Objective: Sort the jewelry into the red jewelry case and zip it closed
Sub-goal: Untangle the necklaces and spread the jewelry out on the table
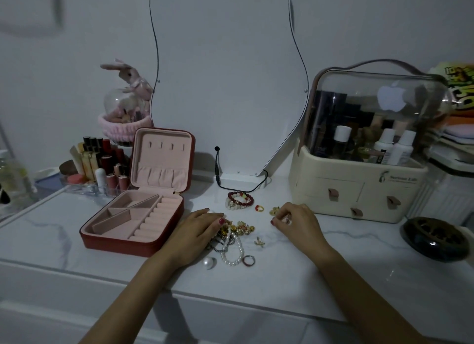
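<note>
The red jewelry case lies open at the left of the bench, lid propped upright, its pink compartments and ring rolls bare as far as I can see, so I judge the sorting has hardly begun. Just right of it my left hand rests flat on the tangled pile of jewelry, fingers loosely spread over the gold pieces, gripping nothing that I can make out. To do this well, I should lift one strand at a time rather than scoop, since the pearl bracelet looks snarled with a dark chain. The big pearl and the ring lie loose near the front edge and could roll off, so they go early, the ring into a roll. Behind the pile sit the red bead bracelets and a small red ring. My right hand curls its fingers by a small gold piece; whether it pinches something I cannot tell.
</note>
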